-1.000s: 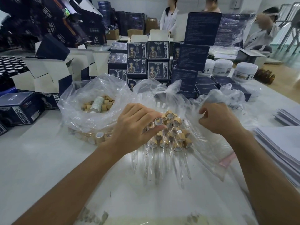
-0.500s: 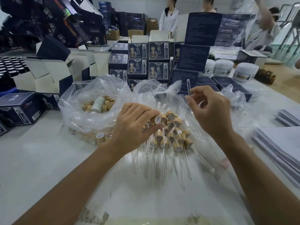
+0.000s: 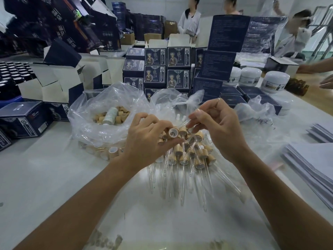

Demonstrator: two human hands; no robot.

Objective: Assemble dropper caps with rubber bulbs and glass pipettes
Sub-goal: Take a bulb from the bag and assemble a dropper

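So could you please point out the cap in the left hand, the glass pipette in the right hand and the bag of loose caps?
cap (image 3: 172, 132), head view, white inner opening.
glass pipette (image 3: 187, 121), head view, mid-tube.
bag of loose caps (image 3: 86, 123), head view, clear plastic wall.

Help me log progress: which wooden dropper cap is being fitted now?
The tan wooden cap pinched in the left hand, white opening upward; the rest lie piled.

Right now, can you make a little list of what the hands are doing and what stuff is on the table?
left hand: holds one wooden cap, open end facing the camera
right hand: pinches a glass pipette, tip aimed at the cap
finished droppers: heap lying on the table under both hands
plastic bag: left of the hands, holds loose wooden caps
table: white
boxes: dark blue, stacked behind the bag
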